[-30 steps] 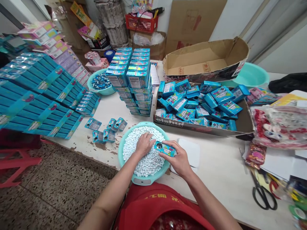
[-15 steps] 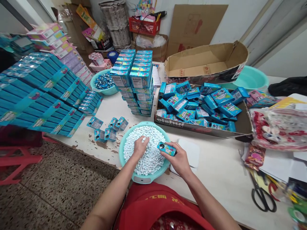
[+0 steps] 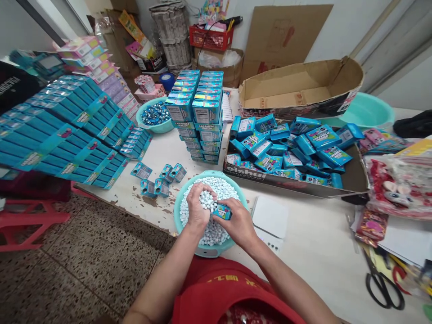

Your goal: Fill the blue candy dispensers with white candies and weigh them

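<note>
The left hand (image 3: 197,208), fingers half curled, cups small white pellets (image 3: 206,198) above a round turquoise plastic bowl (image 3: 177,217), hiding some of its contents. Over that bowl the right hand (image 3: 239,222) pinches a small blue printed carton (image 3: 222,212) between thumb and fingers, its end beside the pellets hard to make out.

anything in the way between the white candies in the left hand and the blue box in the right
Nothing visible: the left hand cups the white candies close beside one end of the blue box, which the right hand grips above the turquoise basin.
</note>
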The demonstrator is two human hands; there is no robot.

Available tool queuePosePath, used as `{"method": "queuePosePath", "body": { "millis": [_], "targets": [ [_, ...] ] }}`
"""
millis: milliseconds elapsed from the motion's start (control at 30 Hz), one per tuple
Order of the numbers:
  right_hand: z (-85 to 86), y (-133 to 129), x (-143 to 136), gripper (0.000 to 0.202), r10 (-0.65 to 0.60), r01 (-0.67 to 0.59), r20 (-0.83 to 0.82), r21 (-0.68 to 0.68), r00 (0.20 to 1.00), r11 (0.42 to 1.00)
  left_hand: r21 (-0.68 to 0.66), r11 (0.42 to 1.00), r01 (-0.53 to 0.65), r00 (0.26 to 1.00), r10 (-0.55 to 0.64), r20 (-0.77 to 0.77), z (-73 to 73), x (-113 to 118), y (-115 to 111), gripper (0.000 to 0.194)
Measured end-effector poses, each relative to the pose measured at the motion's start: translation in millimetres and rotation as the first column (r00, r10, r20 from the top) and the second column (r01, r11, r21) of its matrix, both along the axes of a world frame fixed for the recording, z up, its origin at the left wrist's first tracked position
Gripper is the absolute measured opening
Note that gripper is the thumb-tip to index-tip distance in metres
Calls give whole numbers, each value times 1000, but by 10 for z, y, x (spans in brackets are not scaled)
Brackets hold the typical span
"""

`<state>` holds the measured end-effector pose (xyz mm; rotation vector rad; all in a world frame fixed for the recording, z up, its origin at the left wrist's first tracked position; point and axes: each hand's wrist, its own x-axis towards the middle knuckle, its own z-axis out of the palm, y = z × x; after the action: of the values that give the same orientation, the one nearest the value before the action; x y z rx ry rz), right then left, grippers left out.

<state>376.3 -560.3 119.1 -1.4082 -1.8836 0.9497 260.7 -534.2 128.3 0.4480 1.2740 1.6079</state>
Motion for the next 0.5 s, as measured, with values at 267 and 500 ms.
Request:
{"method": "queuePosePath", "body": {
  "millis": [267, 500],
  "targets": [
    [-3, 48, 18, 29, -24, 23, -32, -9, 999, 1000, 9, 1000, 7, 998, -7, 56, 17, 33, 66, 28],
    [-24, 80, 32, 29, -23, 24, -89, 10, 996, 1000, 28, 1000, 9, 1000, -9, -3, 36, 61, 57, 27]
  ]
}}
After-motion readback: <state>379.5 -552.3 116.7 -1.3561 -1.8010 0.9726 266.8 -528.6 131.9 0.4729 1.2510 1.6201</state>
